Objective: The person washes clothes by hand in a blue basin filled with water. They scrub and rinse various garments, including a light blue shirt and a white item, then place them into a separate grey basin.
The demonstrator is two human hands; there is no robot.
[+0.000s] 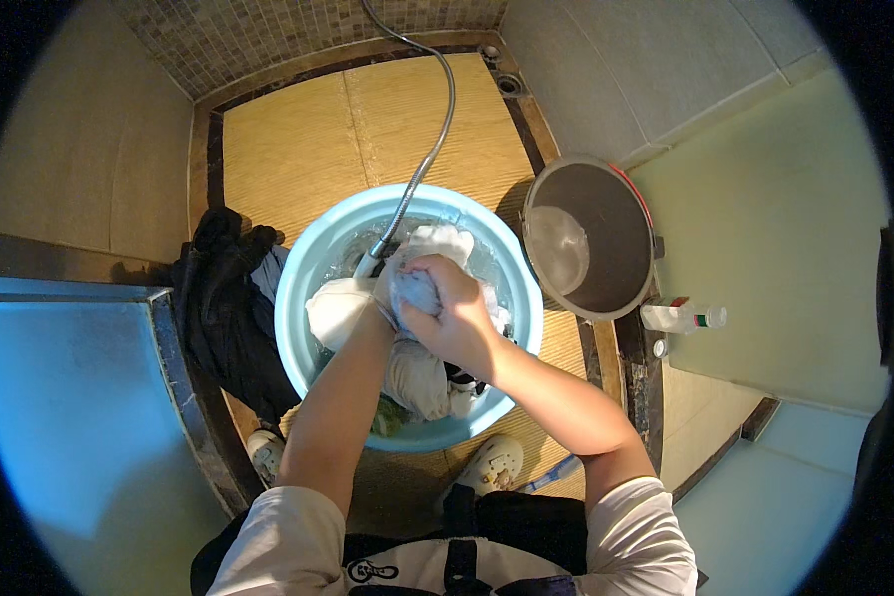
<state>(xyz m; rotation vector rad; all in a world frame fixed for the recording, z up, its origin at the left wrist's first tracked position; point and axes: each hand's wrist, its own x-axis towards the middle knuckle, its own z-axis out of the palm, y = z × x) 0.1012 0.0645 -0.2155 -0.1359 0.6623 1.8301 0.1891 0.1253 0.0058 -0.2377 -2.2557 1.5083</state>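
Observation:
A light-blue plastic basin (287,298) holds water and several wet garments, among them a white cloth (337,311), a pale garment (417,376) and something green near its front wall. Over the basin's middle, my right hand (447,305) grips a bunched, whitish wet cloth (416,293). My left hand (389,287) is at the left side of that bunch, mostly hidden behind it and the wrist, so its fingers cannot be made out. A shower head (366,262) on a metal hose (438,141) dips into the basin just left of my hands.
Right of the basin stands a grey bucket (618,246); beyond it are a clear plastic bottle (678,318) and a small white cap (660,348). Dark clothes (227,313) lie over the ledge at left. A blue brush-like item (551,474) is beside my right clog (495,462).

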